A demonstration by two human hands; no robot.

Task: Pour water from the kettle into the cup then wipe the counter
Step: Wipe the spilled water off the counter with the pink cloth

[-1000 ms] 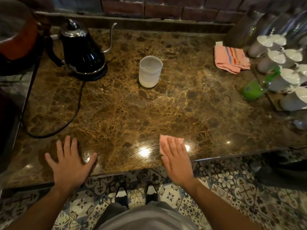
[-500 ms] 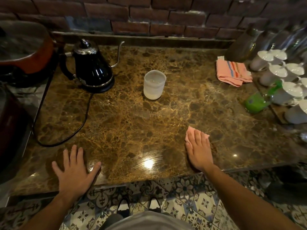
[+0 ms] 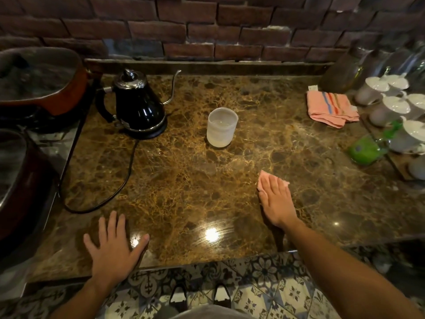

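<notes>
Kettle (image 3: 140, 104) sits upright on its base at upper left of the frame, spout pointing right, cord trailing down the bench (image 3: 184, 180) toward lower left. Cup (image 3: 222, 127) stands just right of the kettle, upper centre, apart from it; a water line shows inside, so the pour is judged done. Right hand (image 3: 277, 201) lies flat at centre right, fingers (image 3: 273, 185) straight and close together, pressing a small pink cloth (image 3: 262, 179) onto the bench; only the cloth's far edge and corners show past the fingertips. Left hand (image 3: 115, 247) rests palm down near the front edge at lower left, fingers spread wide, holding nothing, likely bracing. Judgement: the step in hand is the wipe, under way in the right half of the bench. Faint smear marks show by the light reflections at lower centre, which suggests that strip is wiped; the area around cup and kettle, and the far right side, cannot be judged wiped or not. No plain puddle visible anywhere. Remaining, as far as can be told: cover the rest of the surface, then lift the cloth. Also present: a folded striped towel (image 3: 331, 108) at upper right, white cups (image 3: 395, 107) on a rack beside it, a green bottle (image 3: 365, 149) lying at right.
</notes>
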